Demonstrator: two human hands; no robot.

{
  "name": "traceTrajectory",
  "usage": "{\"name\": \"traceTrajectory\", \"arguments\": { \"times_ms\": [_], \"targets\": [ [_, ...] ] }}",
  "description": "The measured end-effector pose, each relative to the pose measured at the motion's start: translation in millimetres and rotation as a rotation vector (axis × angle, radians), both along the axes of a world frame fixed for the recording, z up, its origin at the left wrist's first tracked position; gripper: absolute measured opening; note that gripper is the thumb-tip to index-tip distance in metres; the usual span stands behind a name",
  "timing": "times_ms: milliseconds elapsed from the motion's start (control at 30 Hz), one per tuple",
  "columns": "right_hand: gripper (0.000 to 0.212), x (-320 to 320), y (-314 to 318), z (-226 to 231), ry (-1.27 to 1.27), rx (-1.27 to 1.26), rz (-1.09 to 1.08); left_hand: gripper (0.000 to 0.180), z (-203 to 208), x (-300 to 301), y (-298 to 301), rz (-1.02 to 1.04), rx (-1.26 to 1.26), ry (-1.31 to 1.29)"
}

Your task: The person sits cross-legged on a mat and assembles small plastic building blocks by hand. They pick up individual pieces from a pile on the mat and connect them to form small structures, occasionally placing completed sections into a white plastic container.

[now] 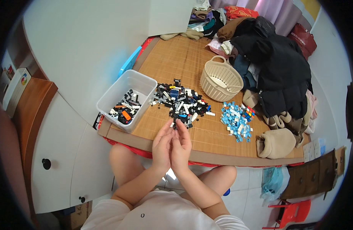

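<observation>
Left hand [161,142] and right hand [181,143] pressed together at the mat's near edge, fingertips pinching a small dark brick [175,125] just short of the mixed brick pile [183,101]: probably light, rigid, slick, best gripped by its sides.

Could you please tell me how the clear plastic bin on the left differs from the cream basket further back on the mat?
The clear plastic bin is rectangular with smooth see-through walls; the cream basket is round, slotted and has a loop handle. The bin holds loose bricks, mostly black and white with some orange, while the basket looks empty. The bin sits at the mat's left edge, the basket beside the clothes pile. Both are open-topped and upright.
</observation>
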State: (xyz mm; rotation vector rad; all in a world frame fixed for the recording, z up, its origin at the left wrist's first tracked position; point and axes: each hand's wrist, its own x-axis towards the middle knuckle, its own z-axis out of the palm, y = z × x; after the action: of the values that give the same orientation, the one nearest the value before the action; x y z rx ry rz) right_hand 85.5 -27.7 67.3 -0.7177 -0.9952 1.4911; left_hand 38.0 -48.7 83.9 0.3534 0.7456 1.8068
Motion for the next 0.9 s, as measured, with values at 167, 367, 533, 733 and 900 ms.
{"name": "traceTrajectory", "arguments": {
  "times_ms": [167, 367, 533, 733, 900],
  "targets": [
    [0.045, -36.0, -3.8, 23.7, -0.001, 0.052, 0.123, 0.050, 22.5, -33.0, -10.2, 0.100, 0.068, 0.047],
    [0.042, -86.0, -7.7, 32.9, 0.003, 0.126, 0.263, 0.052, 28.2, -77.5, -17.5, 0.281, 0.140, 0.080],
    [0.040, -109.3, -10.9, 34.6, -0.015, 0.160, 0.318, 0.052, 32.5, -99.1, -24.8, 0.349, 0.167, 0.090],
    [0.045, -119.3, -11.1, 28.3, -0.044, 0.172, 0.327, 0.052, 21.7, -110.8, -25.5, 0.378, 0.192, 0.164],
    [0.051, -118.2, -11.5, 28.7, -0.056, 0.156, 0.341, 0.053, 23.0, -111.0, -27.4, 0.396, 0.163, 0.189]
  ]
}}
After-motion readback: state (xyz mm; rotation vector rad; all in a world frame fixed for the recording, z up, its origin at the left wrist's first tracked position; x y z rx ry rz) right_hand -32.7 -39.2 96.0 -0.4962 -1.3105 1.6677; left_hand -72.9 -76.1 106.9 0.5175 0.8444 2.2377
